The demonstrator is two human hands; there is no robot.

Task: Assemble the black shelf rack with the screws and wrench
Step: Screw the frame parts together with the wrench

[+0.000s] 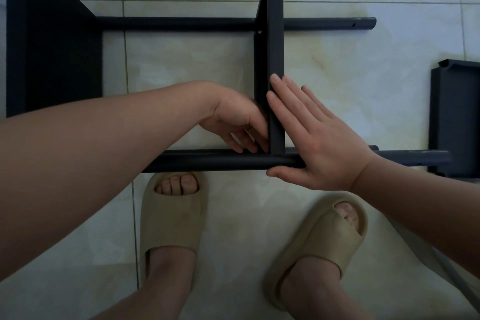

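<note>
Tile floor (337,65) is filling the whole background, pale cream-white with a marbled pattern. Faint yellowish veining (320,63) is running through the tile right of centre. A thin vertical grout line (134,215) is running down the left side, and a horizontal grout line (363,2) is crossing near the top. Surface is looking smooth, slightly glossy. Light is coming in dim and soft, giving everything a cool bluish-grey cast. A soft shadow (405,247) is lying on the tiles at lower right.
</note>
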